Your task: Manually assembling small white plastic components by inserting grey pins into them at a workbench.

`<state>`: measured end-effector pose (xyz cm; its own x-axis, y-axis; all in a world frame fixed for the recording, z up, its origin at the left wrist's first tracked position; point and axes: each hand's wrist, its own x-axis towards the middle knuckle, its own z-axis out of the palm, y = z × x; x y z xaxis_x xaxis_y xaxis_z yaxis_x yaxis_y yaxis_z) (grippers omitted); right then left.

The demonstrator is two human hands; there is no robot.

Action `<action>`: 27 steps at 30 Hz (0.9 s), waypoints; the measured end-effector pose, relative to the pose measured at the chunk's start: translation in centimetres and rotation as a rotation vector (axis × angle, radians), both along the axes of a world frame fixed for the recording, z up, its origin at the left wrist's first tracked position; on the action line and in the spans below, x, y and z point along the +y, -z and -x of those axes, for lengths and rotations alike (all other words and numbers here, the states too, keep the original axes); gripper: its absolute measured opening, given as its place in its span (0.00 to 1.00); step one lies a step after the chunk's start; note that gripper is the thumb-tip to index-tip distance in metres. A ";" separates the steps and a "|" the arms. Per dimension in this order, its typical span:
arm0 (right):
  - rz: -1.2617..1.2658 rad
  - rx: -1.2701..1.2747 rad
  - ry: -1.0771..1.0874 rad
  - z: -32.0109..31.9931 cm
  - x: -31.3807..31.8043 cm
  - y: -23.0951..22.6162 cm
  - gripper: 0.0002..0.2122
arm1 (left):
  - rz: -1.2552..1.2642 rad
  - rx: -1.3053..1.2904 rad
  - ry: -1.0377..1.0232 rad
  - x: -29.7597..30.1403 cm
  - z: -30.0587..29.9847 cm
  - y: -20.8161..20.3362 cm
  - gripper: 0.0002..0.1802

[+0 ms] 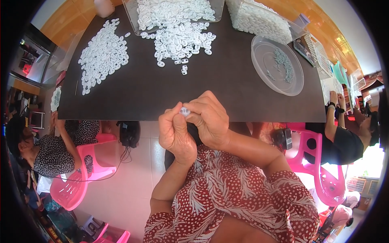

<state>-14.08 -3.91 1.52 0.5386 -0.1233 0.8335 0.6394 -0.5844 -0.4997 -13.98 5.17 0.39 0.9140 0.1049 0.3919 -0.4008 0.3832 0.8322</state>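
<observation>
Just over the table's near edge, my hands meet around a small white oval plastic piece [184,111] with openings in its face. My left hand [176,133] pinches it between thumb and forefinger. From the other side, the thumb and fingers of my right hand [210,120] press on it. Anything else between the fingertips is hidden. Beyond my hands, a heap of similar white pieces [182,40] spills toward me. A second pile of white oval pieces [104,56] lies to the left.
A clear tub [130,18] stands behind the middle heap, and another tub [263,22] of white pieces stands at the back right. A round plastic lid [263,75] holds small grey-green parts [283,65]. People sit on pink chairs [81,178] at both sides.
</observation>
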 end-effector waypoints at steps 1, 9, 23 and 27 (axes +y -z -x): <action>0.009 -0.004 -0.001 -0.1 0.0 0.1 0.14 | 0.001 -0.002 0.000 0.0 0.0 0.2 0.09; -0.096 0.232 -0.041 0.4 -1.2 0.3 0.07 | -0.176 0.119 0.119 0.5 -0.3 0.5 0.11; -0.244 0.312 0.319 -5.0 -14.7 -8.2 0.07 | -1.144 -0.407 -0.137 -0.1 -11.3 0.0 0.12; -0.058 0.240 0.480 -7.6 -20.9 -9.6 0.08 | -1.221 -0.441 -0.159 -1.6 -12.4 0.0 0.10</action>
<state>-6.49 -24.80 11.12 0.5848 -0.4447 0.6784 0.1711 -0.7499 -0.6390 -1.62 3.53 0.38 0.6953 -0.4351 0.5720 -0.6984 -0.5969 0.3949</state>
